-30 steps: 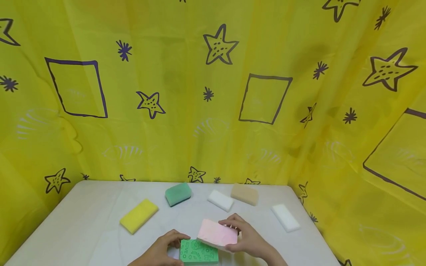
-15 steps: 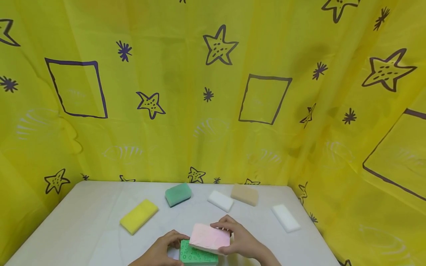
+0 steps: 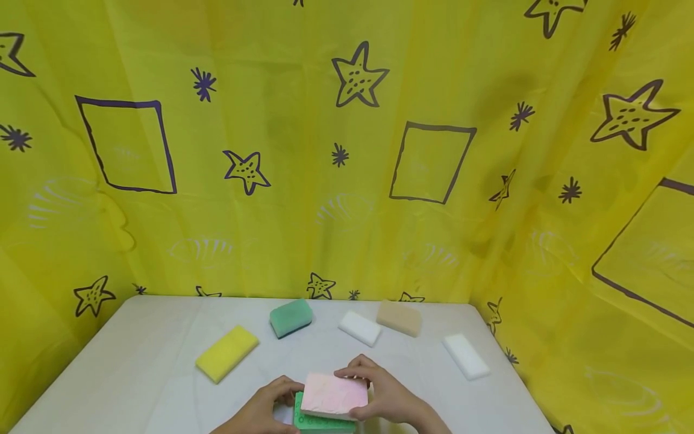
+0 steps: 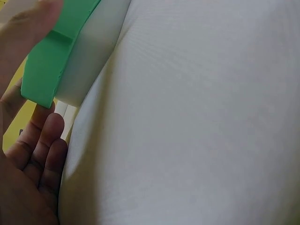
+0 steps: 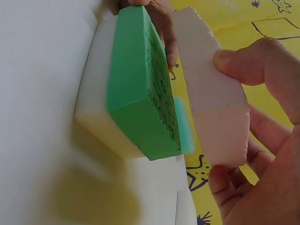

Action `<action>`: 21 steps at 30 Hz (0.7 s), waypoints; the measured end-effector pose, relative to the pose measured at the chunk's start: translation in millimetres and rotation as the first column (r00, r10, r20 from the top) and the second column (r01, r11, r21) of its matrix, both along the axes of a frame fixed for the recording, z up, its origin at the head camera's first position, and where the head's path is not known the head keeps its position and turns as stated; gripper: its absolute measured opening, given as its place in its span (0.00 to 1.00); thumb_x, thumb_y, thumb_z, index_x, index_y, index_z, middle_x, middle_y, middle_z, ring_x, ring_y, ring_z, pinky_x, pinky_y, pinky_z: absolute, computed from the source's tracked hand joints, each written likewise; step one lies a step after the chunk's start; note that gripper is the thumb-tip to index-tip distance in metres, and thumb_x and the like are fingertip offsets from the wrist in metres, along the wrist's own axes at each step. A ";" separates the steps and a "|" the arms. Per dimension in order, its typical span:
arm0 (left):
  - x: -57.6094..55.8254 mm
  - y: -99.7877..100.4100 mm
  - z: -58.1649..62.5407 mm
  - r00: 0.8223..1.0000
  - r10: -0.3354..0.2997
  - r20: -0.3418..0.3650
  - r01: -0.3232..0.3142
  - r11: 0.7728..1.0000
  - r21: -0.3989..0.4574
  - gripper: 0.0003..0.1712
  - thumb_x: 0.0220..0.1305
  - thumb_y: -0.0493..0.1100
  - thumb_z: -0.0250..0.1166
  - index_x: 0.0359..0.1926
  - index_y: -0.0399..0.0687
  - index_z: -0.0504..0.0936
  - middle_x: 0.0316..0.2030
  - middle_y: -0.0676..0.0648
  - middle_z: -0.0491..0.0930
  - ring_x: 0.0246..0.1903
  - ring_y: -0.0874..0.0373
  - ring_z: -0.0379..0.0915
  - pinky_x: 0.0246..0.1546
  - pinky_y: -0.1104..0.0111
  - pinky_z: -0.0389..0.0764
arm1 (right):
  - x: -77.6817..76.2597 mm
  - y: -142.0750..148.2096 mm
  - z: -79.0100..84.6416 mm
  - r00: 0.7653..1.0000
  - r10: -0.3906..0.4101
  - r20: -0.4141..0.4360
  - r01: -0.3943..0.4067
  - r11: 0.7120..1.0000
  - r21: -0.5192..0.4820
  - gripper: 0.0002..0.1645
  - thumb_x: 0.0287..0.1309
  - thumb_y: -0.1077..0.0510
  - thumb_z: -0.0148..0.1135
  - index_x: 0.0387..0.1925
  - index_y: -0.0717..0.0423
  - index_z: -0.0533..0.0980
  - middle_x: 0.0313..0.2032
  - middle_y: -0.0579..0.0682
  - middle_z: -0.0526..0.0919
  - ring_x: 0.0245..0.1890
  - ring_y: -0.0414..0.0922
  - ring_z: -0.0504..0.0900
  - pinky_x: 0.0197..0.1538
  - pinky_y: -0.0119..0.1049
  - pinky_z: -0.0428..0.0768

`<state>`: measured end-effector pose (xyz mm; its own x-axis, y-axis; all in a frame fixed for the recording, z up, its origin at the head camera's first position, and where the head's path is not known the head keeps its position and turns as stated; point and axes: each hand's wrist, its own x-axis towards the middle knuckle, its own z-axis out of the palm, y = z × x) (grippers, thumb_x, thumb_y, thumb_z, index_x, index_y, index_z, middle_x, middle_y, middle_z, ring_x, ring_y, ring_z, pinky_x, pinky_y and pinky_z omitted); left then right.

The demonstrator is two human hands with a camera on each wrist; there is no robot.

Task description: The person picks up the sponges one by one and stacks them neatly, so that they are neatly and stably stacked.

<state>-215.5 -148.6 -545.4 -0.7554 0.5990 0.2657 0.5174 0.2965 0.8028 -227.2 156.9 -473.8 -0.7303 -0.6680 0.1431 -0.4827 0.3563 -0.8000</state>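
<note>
In the head view my right hand grips a pink sponge by its right end, thumb on the near side and fingers on the far side. The pink sponge hangs just over a green patterned sponge, covering most of its top; the right wrist view shows a gap between the two. Under the green sponge lies a white block, probably another sponge, flat on the table. With thumb and fingers, my left hand holds the left end of the green sponge.
On the white table lie a yellow sponge at left, a dark green sponge, a white sponge and a beige sponge at the back. Another white sponge lies at right. A yellow curtain surrounds the table.
My right hand has carried the pink sponge left and nearer to me, so it covers more of the green sponge. The left hand has stayed in place.
</note>
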 end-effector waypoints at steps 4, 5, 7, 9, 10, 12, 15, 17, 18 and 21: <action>0.1 -0.2 -0.3 0.999 0.002 0.041 -0.002 1.000 0.004 0.35 0.53 0.50 0.76 0.60 0.45 0.77 0.43 0.61 0.73 0.40 0.70 0.69 0.42 0.74 0.75 | 0.0 -2.9 -2.4 1.000 0.027 -0.015 -0.027 1.000 0.009 0.33 0.47 0.53 0.76 0.58 0.48 0.79 0.46 0.41 0.73 0.43 0.32 0.70 0.46 0.26 0.71; -0.1 -0.3 -0.6 0.999 0.001 0.049 -0.001 1.000 0.007 0.35 0.53 0.50 0.76 0.60 0.44 0.77 0.43 0.61 0.72 0.40 0.70 0.69 0.42 0.74 0.75 | -0.1 -3.5 -3.1 0.999 0.034 -0.015 -0.034 0.999 0.010 0.33 0.47 0.53 0.75 0.58 0.48 0.79 0.46 0.41 0.73 0.43 0.32 0.70 0.46 0.26 0.71; -0.4 -0.4 -1.4 0.999 0.001 0.055 -0.002 1.000 0.012 0.34 0.53 0.50 0.76 0.60 0.44 0.77 0.43 0.61 0.73 0.40 0.70 0.69 0.42 0.74 0.75 | 0.0 -4.9 -4.5 0.999 0.044 -0.018 -0.043 0.999 0.012 0.33 0.47 0.53 0.75 0.58 0.48 0.79 0.46 0.41 0.73 0.44 0.32 0.70 0.46 0.26 0.71; -0.7 -0.7 -2.3 0.999 0.000 0.046 -0.001 1.000 0.015 0.34 0.53 0.49 0.77 0.59 0.44 0.77 0.43 0.61 0.73 0.40 0.70 0.69 0.42 0.74 0.75 | 0.0 -6.1 -5.7 0.999 0.049 -0.012 -0.049 0.999 0.009 0.33 0.47 0.53 0.75 0.58 0.49 0.79 0.46 0.41 0.73 0.44 0.32 0.70 0.46 0.26 0.71; -0.6 -0.9 -2.9 0.999 0.000 0.050 -0.001 1.000 0.016 0.34 0.53 0.49 0.77 0.59 0.43 0.77 0.43 0.61 0.73 0.40 0.70 0.69 0.42 0.74 0.75 | 0.0 -6.6 -6.2 0.999 0.051 -0.006 -0.051 0.999 0.006 0.33 0.47 0.53 0.75 0.58 0.49 0.79 0.46 0.41 0.73 0.44 0.32 0.70 0.46 0.26 0.71; -0.3 -1.4 -3.9 0.997 0.003 0.075 -0.004 1.000 0.019 0.34 0.53 0.49 0.76 0.59 0.43 0.77 0.43 0.60 0.73 0.40 0.70 0.69 0.43 0.74 0.74 | 0.2 -7.3 -7.1 0.999 0.053 0.005 -0.053 0.999 0.001 0.33 0.47 0.53 0.75 0.58 0.49 0.79 0.46 0.40 0.73 0.45 0.32 0.70 0.47 0.26 0.71; 0.0 -1.7 -5.4 0.994 0.007 0.110 -0.009 1.000 0.020 0.33 0.54 0.49 0.76 0.59 0.43 0.77 0.43 0.60 0.73 0.41 0.70 0.68 0.43 0.74 0.74 | 0.6 -8.0 -8.2 0.998 0.055 0.014 -0.055 0.998 -0.003 0.32 0.46 0.54 0.75 0.57 0.49 0.79 0.46 0.40 0.72 0.46 0.32 0.70 0.48 0.26 0.72; 0.0 -1.5 -6.0 0.993 0.010 0.118 -0.012 1.000 0.018 0.33 0.54 0.50 0.76 0.59 0.44 0.77 0.43 0.60 0.73 0.41 0.70 0.68 0.43 0.74 0.74 | 0.9 -8.4 -8.9 0.998 0.059 0.011 -0.059 0.998 -0.001 0.32 0.46 0.55 0.75 0.57 0.49 0.79 0.46 0.40 0.72 0.46 0.32 0.70 0.48 0.26 0.72; -0.3 -1.2 -6.1 0.995 0.010 0.102 -0.012 1.000 0.017 0.33 0.54 0.50 0.76 0.59 0.45 0.77 0.43 0.59 0.73 0.41 0.70 0.68 0.43 0.73 0.75 | 0.8 -8.7 -9.2 0.998 0.060 0.011 -0.060 0.998 0.001 0.32 0.46 0.55 0.75 0.57 0.49 0.79 0.46 0.40 0.72 0.46 0.32 0.70 0.48 0.26 0.72; -1.0 -0.5 -5.5 0.998 0.012 0.054 -0.013 1.000 0.018 0.33 0.53 0.50 0.77 0.59 0.46 0.77 0.43 0.59 0.73 0.41 0.70 0.69 0.43 0.73 0.75 | 0.1 -9.9 -9.2 0.998 0.064 0.016 -0.064 0.998 0.008 0.32 0.47 0.54 0.75 0.57 0.48 0.79 0.46 0.39 0.72 0.46 0.32 0.69 0.49 0.27 0.71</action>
<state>-216.4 -149.1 -551.0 -0.7762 0.5849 0.2354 0.4698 0.2876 0.8346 -227.1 147.0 -483.0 -0.6882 -0.7145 0.1259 -0.4921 0.3322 -0.8047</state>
